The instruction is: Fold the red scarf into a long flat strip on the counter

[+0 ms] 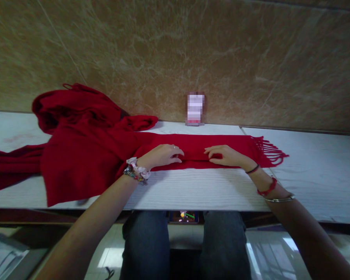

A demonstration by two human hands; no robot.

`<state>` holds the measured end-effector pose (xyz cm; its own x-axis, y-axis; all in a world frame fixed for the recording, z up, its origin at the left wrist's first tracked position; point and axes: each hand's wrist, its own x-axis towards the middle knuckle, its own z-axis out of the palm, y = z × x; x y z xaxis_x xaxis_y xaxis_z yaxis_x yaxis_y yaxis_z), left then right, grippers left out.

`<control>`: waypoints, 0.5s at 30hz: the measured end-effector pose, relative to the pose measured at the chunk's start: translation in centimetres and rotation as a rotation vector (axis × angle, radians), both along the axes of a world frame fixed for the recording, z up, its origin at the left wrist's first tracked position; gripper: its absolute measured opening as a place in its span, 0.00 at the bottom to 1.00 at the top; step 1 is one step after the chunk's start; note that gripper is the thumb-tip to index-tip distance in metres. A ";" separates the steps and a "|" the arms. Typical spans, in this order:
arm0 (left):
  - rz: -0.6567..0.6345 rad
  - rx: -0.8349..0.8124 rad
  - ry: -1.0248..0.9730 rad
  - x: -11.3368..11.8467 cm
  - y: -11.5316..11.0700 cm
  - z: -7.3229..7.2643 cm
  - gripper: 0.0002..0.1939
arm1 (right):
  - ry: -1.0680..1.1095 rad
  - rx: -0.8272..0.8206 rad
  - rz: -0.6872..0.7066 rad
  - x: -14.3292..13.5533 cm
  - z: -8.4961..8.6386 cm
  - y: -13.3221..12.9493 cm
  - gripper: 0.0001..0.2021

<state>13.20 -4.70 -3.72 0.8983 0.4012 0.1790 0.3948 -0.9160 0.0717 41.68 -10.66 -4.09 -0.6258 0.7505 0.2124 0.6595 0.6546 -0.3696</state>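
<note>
A red scarf [192, 144] lies lengthwise on the white table, its fringe [270, 151] spread at the right end. A fold line runs along it between my hands. My left hand [161, 156] rests on the scarf left of its middle, fingers lightly bent and thumb apart. Facing it, my right hand [227, 155] lies on the cloth nearer the fringe, its thumb and fingers also apart. Neither hand visibly grips the fabric. Toward the left the red cloth widens and ends in a bunched heap [76, 109] against the wall.
A phone-like object [195, 109], blurred out, leans on the brown marbled wall [163, 50] behind the white tabletop [192, 190]. Another strip of red cloth [14, 165] runs off the left edge. Below the table edge, a lit screen [183, 216] shows between my knees.
</note>
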 end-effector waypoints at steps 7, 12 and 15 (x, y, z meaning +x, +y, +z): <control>-0.055 -0.120 0.043 0.3 0.0 0.1 0.07 | -0.025 -0.125 0.008 -0.2 -0.2 0.2 0.06; -0.057 -0.163 -0.140 -0.1 0.0 0.8 0.07 | 0.151 -0.120 -0.015 0.5 0.1 0.1 0.07; -0.095 -0.234 -0.104 -0.1 0.0 0.6 0.07 | 0.115 -0.172 0.024 0.7 0.3 0.0 0.08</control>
<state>13.15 -4.71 -3.12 0.9154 0.3574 0.1850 0.2873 -0.9022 0.3216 42.40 -10.68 -3.82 -0.6233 0.7667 0.1537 0.5912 0.5907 -0.5491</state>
